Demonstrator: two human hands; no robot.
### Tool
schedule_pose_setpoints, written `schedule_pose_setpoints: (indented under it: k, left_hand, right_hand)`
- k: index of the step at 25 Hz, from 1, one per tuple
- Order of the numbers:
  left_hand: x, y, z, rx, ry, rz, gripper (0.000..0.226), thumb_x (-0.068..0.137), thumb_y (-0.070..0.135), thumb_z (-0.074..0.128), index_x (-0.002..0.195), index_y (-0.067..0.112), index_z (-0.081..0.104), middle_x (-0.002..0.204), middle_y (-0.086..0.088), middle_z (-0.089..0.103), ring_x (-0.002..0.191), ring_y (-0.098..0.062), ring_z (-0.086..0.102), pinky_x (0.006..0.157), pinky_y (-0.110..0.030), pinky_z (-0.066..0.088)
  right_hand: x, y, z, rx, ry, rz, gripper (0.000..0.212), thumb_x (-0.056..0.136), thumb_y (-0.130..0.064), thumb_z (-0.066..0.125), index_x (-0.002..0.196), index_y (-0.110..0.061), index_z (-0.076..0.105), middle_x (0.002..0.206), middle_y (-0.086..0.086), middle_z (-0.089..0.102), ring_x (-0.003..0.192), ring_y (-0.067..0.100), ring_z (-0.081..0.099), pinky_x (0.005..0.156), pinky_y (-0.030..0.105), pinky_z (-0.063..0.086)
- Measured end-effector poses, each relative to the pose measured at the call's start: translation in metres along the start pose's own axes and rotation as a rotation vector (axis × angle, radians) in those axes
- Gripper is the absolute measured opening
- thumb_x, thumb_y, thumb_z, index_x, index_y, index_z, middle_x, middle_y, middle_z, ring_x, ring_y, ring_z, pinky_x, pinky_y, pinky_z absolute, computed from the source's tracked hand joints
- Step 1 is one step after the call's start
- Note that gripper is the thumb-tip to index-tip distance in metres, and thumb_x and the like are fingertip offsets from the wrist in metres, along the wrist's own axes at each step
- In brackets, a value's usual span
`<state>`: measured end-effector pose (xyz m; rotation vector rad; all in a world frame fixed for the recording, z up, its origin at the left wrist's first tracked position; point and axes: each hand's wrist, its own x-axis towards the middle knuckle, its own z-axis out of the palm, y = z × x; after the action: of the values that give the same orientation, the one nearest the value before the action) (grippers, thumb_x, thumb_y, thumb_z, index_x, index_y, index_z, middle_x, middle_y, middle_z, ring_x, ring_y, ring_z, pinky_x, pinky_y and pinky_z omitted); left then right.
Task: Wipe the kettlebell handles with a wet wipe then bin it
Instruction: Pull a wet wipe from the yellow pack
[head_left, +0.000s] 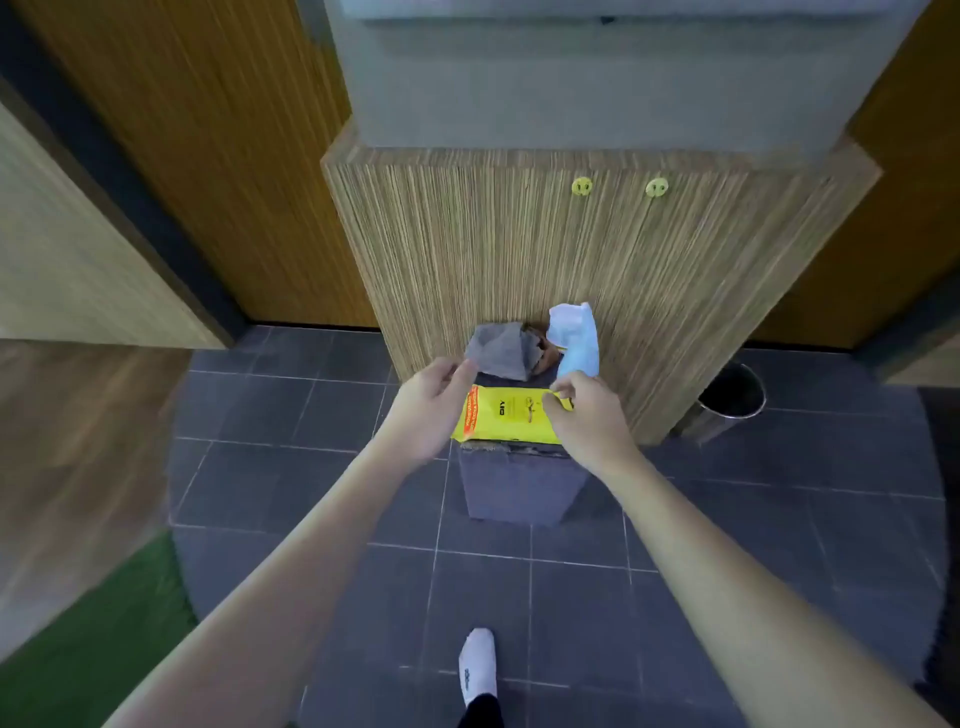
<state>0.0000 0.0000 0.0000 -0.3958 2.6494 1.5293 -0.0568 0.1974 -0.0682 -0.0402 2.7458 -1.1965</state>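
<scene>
A yellow wet wipe pack (506, 415) lies flat on top of a dark grey box (519, 488) standing on the tiled floor. My right hand (589, 426) pinches the lower end of a pale blue-white wet wipe (574, 335) at the pack's right end; the wipe stands up above my fingers. My left hand (426, 410) hovers at the pack's left end with thumb and fingers apart, holding nothing. A round metal bin (727, 397) stands on the floor to the right, against the cabinet. No kettlebell is in view.
A crumpled grey cloth (498, 349) and a small brown object (545, 353) lie behind the pack. A striped wooden cabinet (597, 249) rises directly behind the box. A green mat (88, 639) lies at the lower left, and my socked foot (478, 665) is on the tiles.
</scene>
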Motion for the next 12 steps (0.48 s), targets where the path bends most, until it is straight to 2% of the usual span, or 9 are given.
schedule_pose_setpoints:
  k: [3,6,7,10,12]
  left_hand:
    - [0.075,-0.045,0.029,0.007,-0.035,-0.055,0.037,0.104,0.046,0.044,0.078,0.021,0.054,0.067,0.011,0.050,0.064,-0.010,0.046,0.059,-0.027,0.039]
    - [0.130,-0.095,0.062,-0.018,-0.064,-0.115,0.029,0.103,0.042,0.048,0.084,0.024,0.062,0.070,0.014,0.056,0.061,0.000,0.050,0.055,-0.012,0.039]
    - [0.143,-0.112,0.073,-0.028,-0.060,-0.123,0.028,0.104,0.042,0.048,0.089,0.024,0.064,0.073,0.015,0.058,0.062,0.002,0.051,0.057,-0.011,0.040]
    - [0.168,-0.152,0.098,-0.049,-0.062,-0.137,0.037,0.106,0.044,0.042,0.092,0.015,0.060,0.075,0.009,0.054,0.068,-0.008,0.048,0.065,-0.026,0.042]
    - [0.178,-0.172,0.113,-0.051,-0.063,-0.146,0.037,0.107,0.044,0.041,0.092,0.016,0.058,0.075,0.008,0.052,0.071,-0.011,0.048,0.067,-0.028,0.041]
  right_hand:
    - [0.064,0.033,0.064,-0.090,0.044,0.046,0.025,0.094,-0.030,0.066,0.113,-0.015,0.066,0.115,0.008,0.067,0.114,0.033,0.062,0.091,0.047,0.053]
    - [0.107,0.062,0.129,-0.214,0.047,0.071,0.035,0.092,-0.035,0.069,0.117,-0.011,0.064,0.120,0.010,0.064,0.115,0.037,0.057,0.088,0.045,0.049]
    - [0.120,0.073,0.150,-0.265,0.059,0.060,0.042,0.090,-0.041,0.071,0.118,-0.011,0.063,0.121,0.011,0.062,0.117,0.037,0.056,0.088,0.047,0.049]
    - [0.135,0.093,0.199,-0.396,0.085,0.073,0.062,0.080,-0.062,0.073,0.116,-0.012,0.062,0.120,0.009,0.061,0.116,0.036,0.057,0.086,0.049,0.052]
    - [0.141,0.105,0.221,-0.460,0.158,0.061,0.058,0.078,-0.062,0.075,0.109,-0.014,0.063,0.120,0.008,0.062,0.115,0.035,0.057,0.087,0.049,0.050]
